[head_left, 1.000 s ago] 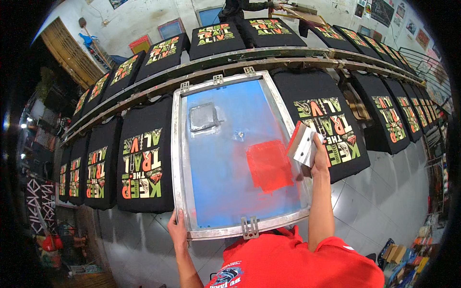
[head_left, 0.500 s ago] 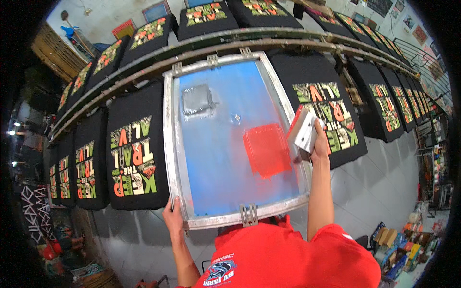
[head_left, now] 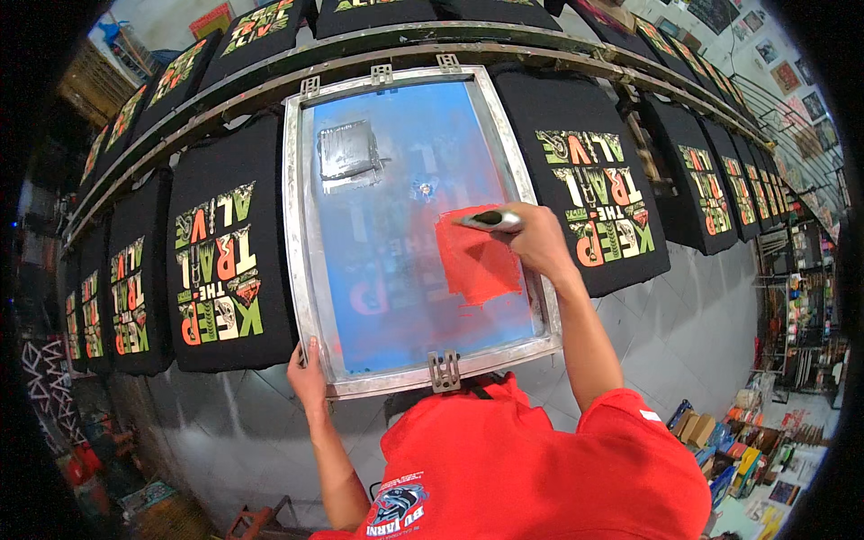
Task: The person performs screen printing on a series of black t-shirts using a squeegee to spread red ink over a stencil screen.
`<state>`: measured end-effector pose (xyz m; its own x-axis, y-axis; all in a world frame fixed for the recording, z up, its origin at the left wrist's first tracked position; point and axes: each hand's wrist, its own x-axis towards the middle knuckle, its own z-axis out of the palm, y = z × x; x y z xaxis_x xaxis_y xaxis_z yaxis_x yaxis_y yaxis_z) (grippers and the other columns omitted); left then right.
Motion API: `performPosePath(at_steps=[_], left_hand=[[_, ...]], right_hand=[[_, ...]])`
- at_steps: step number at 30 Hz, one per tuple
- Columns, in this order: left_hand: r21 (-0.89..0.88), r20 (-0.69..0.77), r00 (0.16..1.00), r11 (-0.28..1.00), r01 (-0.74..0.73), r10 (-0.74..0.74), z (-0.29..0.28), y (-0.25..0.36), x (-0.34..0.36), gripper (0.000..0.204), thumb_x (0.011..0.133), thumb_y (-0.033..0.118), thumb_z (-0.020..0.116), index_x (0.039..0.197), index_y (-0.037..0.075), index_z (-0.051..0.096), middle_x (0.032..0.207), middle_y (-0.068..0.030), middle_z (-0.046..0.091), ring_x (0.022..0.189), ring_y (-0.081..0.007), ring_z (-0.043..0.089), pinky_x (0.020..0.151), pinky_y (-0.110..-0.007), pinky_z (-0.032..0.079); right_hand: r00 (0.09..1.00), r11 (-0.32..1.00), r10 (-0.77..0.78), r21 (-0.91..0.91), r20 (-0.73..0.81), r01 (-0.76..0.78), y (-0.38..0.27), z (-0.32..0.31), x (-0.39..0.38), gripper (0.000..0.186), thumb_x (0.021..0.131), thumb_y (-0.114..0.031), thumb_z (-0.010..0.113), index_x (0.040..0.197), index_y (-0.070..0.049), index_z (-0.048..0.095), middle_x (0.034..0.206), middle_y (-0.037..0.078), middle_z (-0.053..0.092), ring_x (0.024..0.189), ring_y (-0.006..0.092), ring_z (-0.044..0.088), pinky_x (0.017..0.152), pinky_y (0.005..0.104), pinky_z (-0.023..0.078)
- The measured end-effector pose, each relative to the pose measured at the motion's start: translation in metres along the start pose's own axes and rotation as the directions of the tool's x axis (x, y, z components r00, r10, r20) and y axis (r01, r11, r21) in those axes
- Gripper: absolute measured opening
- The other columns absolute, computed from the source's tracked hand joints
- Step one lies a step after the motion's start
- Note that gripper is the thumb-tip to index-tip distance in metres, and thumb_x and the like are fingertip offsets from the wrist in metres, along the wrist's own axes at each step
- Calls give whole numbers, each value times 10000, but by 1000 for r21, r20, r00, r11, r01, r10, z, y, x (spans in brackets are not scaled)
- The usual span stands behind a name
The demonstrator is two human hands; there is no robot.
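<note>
My right hand (head_left: pixel 538 241) grips a squeegee (head_left: pixel 486 219), its long axis running left-right, blade down on a red ink patch (head_left: pixel 477 265). My left hand (head_left: pixel 308 378) clasps the near-left corner of the rectangular metal-framed blue mesh screen (head_left: pixel 409 225), between black printed shirts (head_left: pixel 220 261) along the tabletop (head_left: pixel 684 297).

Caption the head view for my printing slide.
Right hand sets squeegee on red ink; left hand grips screen frame.

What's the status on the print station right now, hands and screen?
Left hand grips the screen frame at its near left corner. Right hand holds the squeegee down over the red ink patch. Nothing in the way.
</note>
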<state>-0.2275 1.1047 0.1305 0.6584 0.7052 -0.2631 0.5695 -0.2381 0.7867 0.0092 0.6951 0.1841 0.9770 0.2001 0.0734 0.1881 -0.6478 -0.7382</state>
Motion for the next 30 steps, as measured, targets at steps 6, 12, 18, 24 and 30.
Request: performPosePath(at_steps=[6, 12, 18, 24, 30], left_hand=[[92, -63, 998, 995, 34, -29, 2, 9, -4, 586, 916, 408, 723, 1160, -120, 656, 1009, -177, 715, 885, -190, 651, 817, -326, 510], [52, -101, 994, 998, 46, -40, 4, 14, -9, 563, 905, 389, 742, 1139, -117, 665, 956, -148, 719, 835, -162, 644, 777, -310, 514], [-2, -60, 996, 998, 59, -59, 1, 14, -7, 520, 895, 366, 754, 1096, -108, 686, 914, -131, 721, 813, -149, 630, 755, -305, 505], [69, -80, 997, 998, -3, 9, 1, 3, -5, 492, 901, 371, 744, 1040, -99, 705, 873, -136, 721, 777, -155, 629, 744, -314, 499], [27, -68, 997, 999, -19, 21, 3, 11, -5, 495, 903, 378, 741, 1029, -100, 706, 854, -122, 719, 772, -151, 626, 737, -319, 501]], right_hand=[[960, 844, -245, -458, 136, 280, 3, 30, 22, 253, 762, -13, 591, 931, -134, 736, 907, 60, 697, 922, 256, 658, 934, 409, 430], [922, 815, -387, -461, 15, 350, 25, 61, -32, 254, 789, -50, 592, 1010, -113, 699, 1010, 53, 683, 974, 231, 649, 965, 427, 427], [925, 829, -380, -452, -23, 329, 12, 61, -107, 388, 716, 31, 620, 1074, -101, 690, 1045, 29, 674, 1008, 222, 635, 970, 420, 423], [956, 812, -216, -507, 199, 289, -9, 27, -51, 400, 697, 3, 684, 1065, -152, 713, 1017, 55, 711, 1024, 232, 665, 1074, 438, 373], [951, 775, -288, -555, 113, 301, 2, 45, 24, 247, 735, 1, 640, 940, -122, 704, 866, 69, 667, 896, 274, 648, 873, 419, 441]])
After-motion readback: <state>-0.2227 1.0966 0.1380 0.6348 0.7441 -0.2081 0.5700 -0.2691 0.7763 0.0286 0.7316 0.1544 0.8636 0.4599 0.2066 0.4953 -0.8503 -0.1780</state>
